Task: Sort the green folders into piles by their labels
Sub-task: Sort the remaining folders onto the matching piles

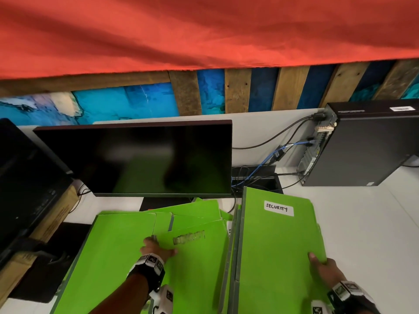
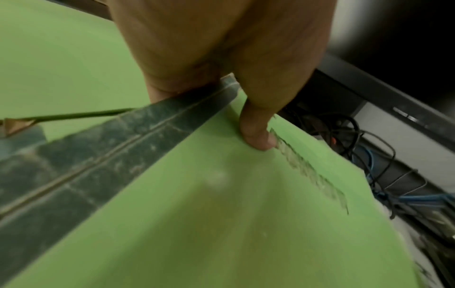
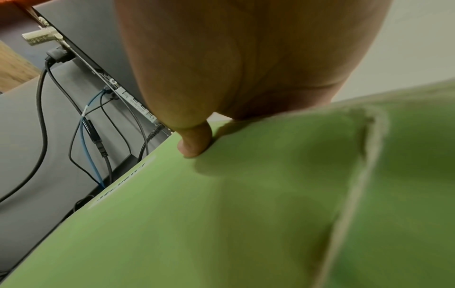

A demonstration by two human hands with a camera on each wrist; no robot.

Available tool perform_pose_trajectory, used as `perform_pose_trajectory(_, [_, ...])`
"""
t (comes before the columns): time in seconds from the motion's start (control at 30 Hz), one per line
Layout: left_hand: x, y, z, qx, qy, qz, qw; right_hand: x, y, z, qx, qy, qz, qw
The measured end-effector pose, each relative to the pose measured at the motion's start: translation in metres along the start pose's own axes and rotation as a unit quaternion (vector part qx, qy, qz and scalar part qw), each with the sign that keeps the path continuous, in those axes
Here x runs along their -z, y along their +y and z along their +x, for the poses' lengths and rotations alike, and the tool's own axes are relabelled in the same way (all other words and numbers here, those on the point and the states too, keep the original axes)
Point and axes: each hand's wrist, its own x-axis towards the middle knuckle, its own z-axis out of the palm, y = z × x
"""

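Observation:
A green folder (image 1: 278, 245) with a white label reading SECURITY (image 1: 278, 208) lies at the right of the desk. My right hand (image 1: 323, 267) grips its right edge, thumb (image 3: 194, 144) on top of the cover. To the left, a heap of green folders (image 1: 127, 252) spreads over the desk. My left hand (image 1: 156, 248) pinches the grey taped spine (image 2: 110, 148) of a folder (image 2: 221, 214) with a torn label patch (image 1: 189, 237), thumb (image 2: 256, 134) on its cover. The fingers of both hands are hidden under the folders.
A dark monitor (image 1: 140, 159) stands just behind the folders. At the back right a black computer case (image 1: 367, 143) has cables (image 1: 267, 168) running to a slot in the white desk (image 1: 362, 223). A cardboard box (image 1: 54, 218) sits at the left.

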Motion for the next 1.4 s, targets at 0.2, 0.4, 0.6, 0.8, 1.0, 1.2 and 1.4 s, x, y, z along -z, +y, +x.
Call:
perform_pose_trajectory(0.2, [0.033, 0.004, -0.012, -0.075, 0.039, 0.059, 0.995, -0.001, 0.001, 0.004, 0.006, -0.004, -0.005, 1.0])
perform_pose_trajectory(0.4, [0.108, 0.021, -0.012, -0.144, 0.132, -0.152, 0.969, -0.002, 0.001, 0.004, 0.001, -0.003, 0.003, 1.0])
perform_pose_trajectory(0.6, [0.189, 0.076, -0.059, -0.408, -0.04, -0.186, 0.893, -0.004, 0.006, 0.013, -0.003, 0.002, 0.008, 1.0])
perform_pose_trajectory(0.8, [0.143, 0.131, -0.109, -0.43, -0.147, -0.307, 0.836, -0.003, 0.002, 0.004, 0.0, -0.005, 0.004, 1.0])
perform_pose_trajectory(1.0, [0.018, 0.132, -0.096, -0.329, -0.137, -0.312, 0.881, 0.0, -0.005, -0.018, 0.004, 0.006, -0.001, 1.0])
perform_pose_trajectory(1.2, [-0.05, 0.11, -0.09, -0.217, -0.127, -0.187, 0.95, 0.003, 0.0, -0.008, 0.022, -0.02, 0.015, 0.999])
perform_pose_trajectory(1.4, [-0.055, 0.069, -0.082, -0.187, -0.167, -0.031, 0.968, 0.005, -0.006, -0.016, 0.011, -0.027, 0.011, 1.0])
